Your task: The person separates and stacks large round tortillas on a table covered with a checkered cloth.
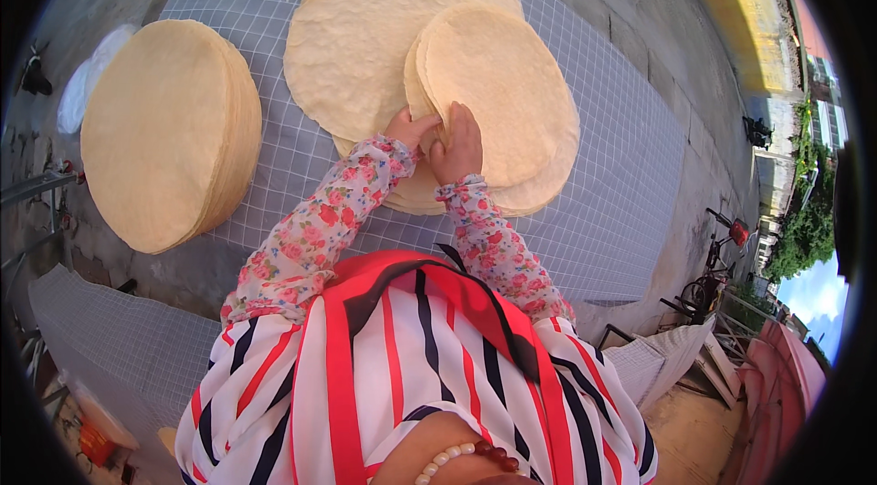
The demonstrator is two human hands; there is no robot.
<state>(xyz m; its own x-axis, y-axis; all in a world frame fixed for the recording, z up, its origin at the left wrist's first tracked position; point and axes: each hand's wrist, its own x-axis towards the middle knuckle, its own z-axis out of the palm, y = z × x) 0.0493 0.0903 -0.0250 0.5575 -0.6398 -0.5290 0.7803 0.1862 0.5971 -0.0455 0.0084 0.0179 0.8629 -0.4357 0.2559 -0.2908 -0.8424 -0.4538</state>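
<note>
Several large, thin, pale round flatbreads (498,88) lie in a small stack in front of me, overlapping wider sheets (356,47) beneath and behind them. My left hand (410,130) has its fingers closed at the near left edge of the small stack, thumb toward the other hand. Close beside it, my right hand (459,145) rests its fingers over the same edge with the thumb at the rim, gripping it. The fingertips are partly hidden by the sheets, so how many are held does not show. Both forearms wear floral sleeves.
A tall stack of similar flatbreads (155,133) stands at the left. Everything rests on a grey table cover with a white grid (621,202). A white bag (87,88) lies beyond the left stack. A bicycle (708,279) stands at the right, near a low concrete kerb.
</note>
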